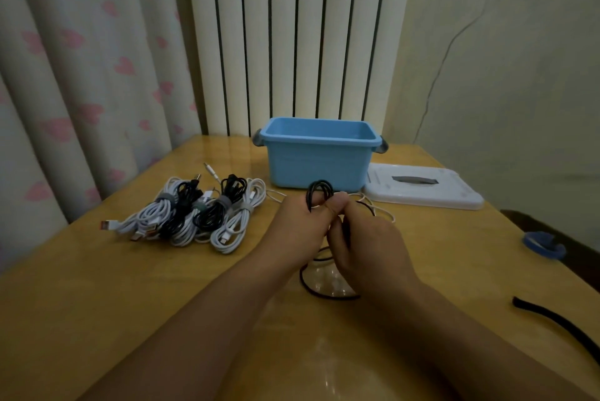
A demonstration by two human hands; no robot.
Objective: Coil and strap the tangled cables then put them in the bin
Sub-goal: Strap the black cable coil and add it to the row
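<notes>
A black cable (319,193) is partly looped above my left hand (297,225), which grips the loops in its curled fingers. My right hand (367,245) pinches the same cable just below and to the right; the loose rest of it hangs in a curve down to the table (324,293). A thin white cable (378,207) lies behind my hands. The open blue bin (318,154) stands on the table behind them. Several coiled black and white cables with grey straps (198,212) lie to the left.
The bin's white lid (422,188) lies flat to the right of the bin. A roll of blue tape (543,245) sits near the table's right edge. A black strap (558,326) lies at the front right. Curtain and radiator stand behind the table.
</notes>
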